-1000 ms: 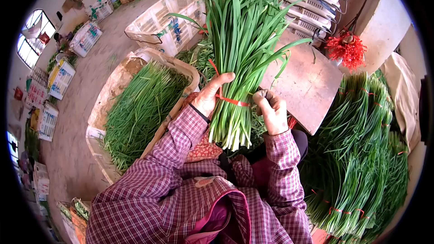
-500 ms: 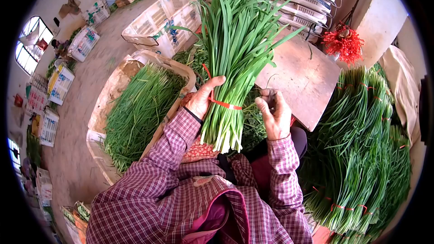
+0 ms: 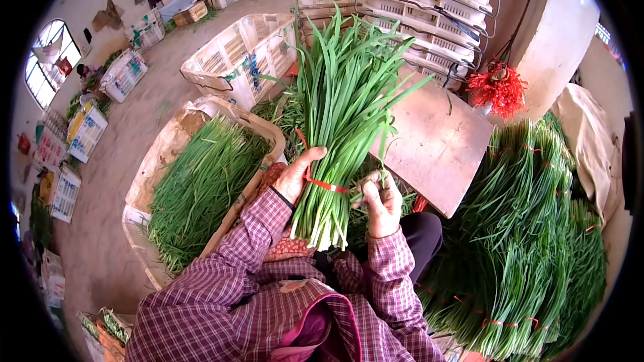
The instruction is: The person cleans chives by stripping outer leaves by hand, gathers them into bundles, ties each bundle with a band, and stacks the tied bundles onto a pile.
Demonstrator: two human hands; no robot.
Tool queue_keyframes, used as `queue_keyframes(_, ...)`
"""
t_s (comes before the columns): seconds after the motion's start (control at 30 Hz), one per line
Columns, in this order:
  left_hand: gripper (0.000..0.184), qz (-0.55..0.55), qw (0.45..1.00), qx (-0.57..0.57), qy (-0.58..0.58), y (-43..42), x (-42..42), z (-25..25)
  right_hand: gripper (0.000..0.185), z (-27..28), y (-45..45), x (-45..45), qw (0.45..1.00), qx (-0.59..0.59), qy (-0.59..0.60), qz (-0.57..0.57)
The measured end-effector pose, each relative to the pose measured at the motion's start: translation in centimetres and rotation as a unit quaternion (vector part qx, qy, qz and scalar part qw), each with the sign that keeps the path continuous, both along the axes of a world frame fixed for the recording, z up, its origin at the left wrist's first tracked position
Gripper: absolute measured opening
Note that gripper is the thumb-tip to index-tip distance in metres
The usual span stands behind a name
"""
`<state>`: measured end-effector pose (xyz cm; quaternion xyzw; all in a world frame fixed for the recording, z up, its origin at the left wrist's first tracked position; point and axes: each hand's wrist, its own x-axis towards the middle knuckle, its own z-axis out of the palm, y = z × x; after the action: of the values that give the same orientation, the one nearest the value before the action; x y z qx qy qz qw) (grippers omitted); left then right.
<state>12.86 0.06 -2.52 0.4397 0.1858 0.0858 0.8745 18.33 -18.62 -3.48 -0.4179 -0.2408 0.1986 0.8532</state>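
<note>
A bunch of garlic chives [image 3: 349, 100] stands tilted in front of me, leaf tips away and pale cut stems toward me. A red tie [image 3: 327, 186] circles it near the stem ends, with a loose tail sticking up by my thumb. My left hand [image 3: 298, 175] is closed around the bunch from the left, thumb on top and fingers hidden behind. Close against the bunch's right side, my right hand [image 3: 381, 202] is pinched on a thin green chive leaf [image 3: 383, 151].
A crate of loose chives [image 3: 201, 188] stands at my left, an empty white crate [image 3: 241, 60] beyond it. A board [image 3: 436, 141] lies ahead right, below stacked crates [image 3: 429, 7]. Red ties [image 3: 498, 88] hang by a pillar. Tied bunches [image 3: 516, 241] are piled at right.
My right hand has moved left to the bunch and now pinches a leaf there. The view has tilted up a little, so the bunch sits lower; my left hand keeps its hold.
</note>
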Motion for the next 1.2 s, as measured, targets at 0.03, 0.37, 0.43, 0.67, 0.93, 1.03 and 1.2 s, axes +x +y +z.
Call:
queue_keyframes(0.03,0.047,-0.007,1.0,0.007,0.006,0.4,-0.1,-0.3,0.017,0.7,-1.0,0.4,0.997,-0.013,-0.054,0.058)
queue_keyframes(0.37,0.06,-0.065,0.995,0.059,-0.046,1.2,-1.6,-1.0,0.01,12.1,-3.4,3.5,0.869,-0.148,-0.391,-0.265)
queue_keyframes(0.43,0.06,-0.074,0.995,0.053,-0.042,0.6,-2.1,-0.6,0.01,12.5,-2.1,4.5,0.827,-0.175,-0.443,-0.298)
queue_keyframes(0.67,0.059,-0.101,0.993,0.067,-0.005,-0.4,-2.9,0.2,0.012,9.4,-1.0,8.2,0.747,-0.303,-0.462,-0.371)
queue_keyframes(0.93,0.078,-0.154,0.986,0.068,0.016,0.1,-2.9,-1.1,0.019,10.0,-2.0,8.0,0.723,-0.337,-0.446,-0.405)
queue_keyframes(1.03,0.077,-0.161,0.984,0.077,0.012,0.1,-2.9,-1.1,0.024,10.4,-2.4,7.9,0.709,-0.336,-0.472,-0.401)
queue_keyframes(1.2,0.076,-0.172,0.981,0.087,0.011,0.0,-3.0,-0.9,0.022,10.7,-3.7,8.0,0.679,-0.374,-0.509,-0.373)
